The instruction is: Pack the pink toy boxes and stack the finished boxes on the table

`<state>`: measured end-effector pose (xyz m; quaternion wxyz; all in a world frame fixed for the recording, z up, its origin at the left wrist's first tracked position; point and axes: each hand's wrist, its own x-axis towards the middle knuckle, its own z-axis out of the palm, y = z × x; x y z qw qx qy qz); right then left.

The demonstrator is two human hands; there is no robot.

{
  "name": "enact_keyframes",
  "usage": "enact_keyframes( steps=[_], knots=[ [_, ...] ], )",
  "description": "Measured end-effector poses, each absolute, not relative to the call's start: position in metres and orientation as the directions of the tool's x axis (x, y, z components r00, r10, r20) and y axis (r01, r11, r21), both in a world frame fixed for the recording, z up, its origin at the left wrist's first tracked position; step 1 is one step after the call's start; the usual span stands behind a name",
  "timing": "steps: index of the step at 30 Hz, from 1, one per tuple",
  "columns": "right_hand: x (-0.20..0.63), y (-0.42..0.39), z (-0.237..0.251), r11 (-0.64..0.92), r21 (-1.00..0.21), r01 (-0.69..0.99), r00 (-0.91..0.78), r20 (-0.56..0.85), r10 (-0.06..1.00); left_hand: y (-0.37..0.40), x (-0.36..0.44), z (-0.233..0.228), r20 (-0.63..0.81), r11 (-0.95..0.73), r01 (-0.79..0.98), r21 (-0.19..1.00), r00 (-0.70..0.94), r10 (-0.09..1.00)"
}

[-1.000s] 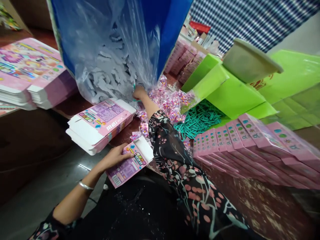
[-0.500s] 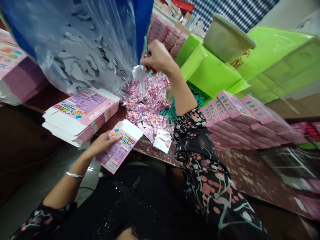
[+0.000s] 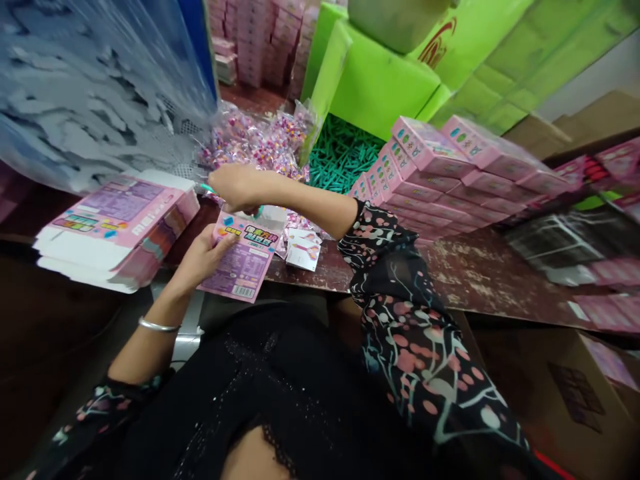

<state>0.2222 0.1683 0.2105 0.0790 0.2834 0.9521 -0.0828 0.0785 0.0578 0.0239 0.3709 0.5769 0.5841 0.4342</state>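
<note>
Gripping the pink box (image 3: 243, 265) in my left hand (image 3: 197, 257), I have its long axis pointing toward my right hand (image 3: 235, 185), curled around a teal stick (image 3: 207, 188) by its flapped end.

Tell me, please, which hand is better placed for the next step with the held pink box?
Probably the right hand: it grips a teal stick close to the white flap of the pink box. The left hand is occupied, holding that box from its side.
</note>
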Motion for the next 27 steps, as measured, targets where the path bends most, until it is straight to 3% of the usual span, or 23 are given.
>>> enact_keyframes(
  steps=[2,6,9,12,19,23,27],
  knots=[
    [0.231,0.168,0.221,0.783,-0.194,0.591,-0.806,-0.186,0.562,0.062,0.082,0.019,0.1,-0.058,0.329,0.943,-0.112,0.989],
    [0.27,0.173,0.256,0.662,-0.499,0.559,-0.78,-0.046,0.624,0.064,0.085,0.009,0.166,-0.103,0.261,0.96,-0.233,0.958],
    [0.297,0.179,0.271,0.593,-0.582,0.557,-0.754,-0.056,0.654,0.061,0.088,0.004,0.21,-0.146,0.219,0.965,-0.302,0.93],
    [0.303,0.181,0.262,0.634,-0.524,0.57,-0.76,-0.042,0.649,0.058,0.094,0.002,0.219,-0.159,0.21,0.965,-0.305,0.927],
    [0.274,0.168,0.206,0.727,-0.215,0.652,-0.743,0.009,0.669,0.049,0.101,0.011,0.219,-0.141,0.261,0.955,-0.301,0.928],
    [0.281,0.178,0.203,0.747,-0.315,0.585,-0.791,-0.019,0.612,0.046,0.1,0.014,0.23,-0.135,0.282,0.95,-0.336,0.914],
    [0.315,0.202,0.218,0.709,-0.413,0.572,-0.723,0.155,0.673,0.046,0.088,0.017,0.227,-0.118,0.294,0.948,-0.37,0.901]
  ],
)
